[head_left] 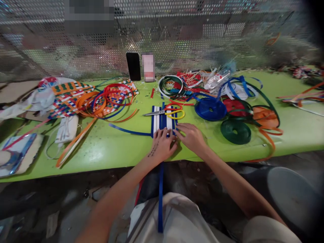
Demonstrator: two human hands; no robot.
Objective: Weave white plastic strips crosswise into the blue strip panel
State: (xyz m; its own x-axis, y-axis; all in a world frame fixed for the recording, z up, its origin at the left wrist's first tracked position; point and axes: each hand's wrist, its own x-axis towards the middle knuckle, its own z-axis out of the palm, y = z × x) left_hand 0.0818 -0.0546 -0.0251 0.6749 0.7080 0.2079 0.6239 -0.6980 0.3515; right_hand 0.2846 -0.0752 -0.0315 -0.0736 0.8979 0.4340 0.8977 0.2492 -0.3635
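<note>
Blue and white plastic strips (pixel 156 118) lie side by side on the green table, with a blue crosswise strip (pixel 131 131) running in from the left. My left hand (pixel 164 144) rests on their near end, fingers spread over the strips and pressing down. At the right edge, my right hand (pixel 191 137) has its fingertips together on the end of a blue strip, partly hidden. Scissors (pixel 174 113) with red and yellow handles lie across the far part of the strips. One long blue strip (pixel 160 199) hangs off the table edge toward my lap.
Rolls of blue (pixel 202 111), green (pixel 230 133) and orange strapping (pixel 265 118) lie to the right. A woven multicolour piece (pixel 67 101) and an orange coil (pixel 87 103) are at left. A black phone (pixel 133 66) leans on the perforated metal panel (pixel 101 50) behind.
</note>
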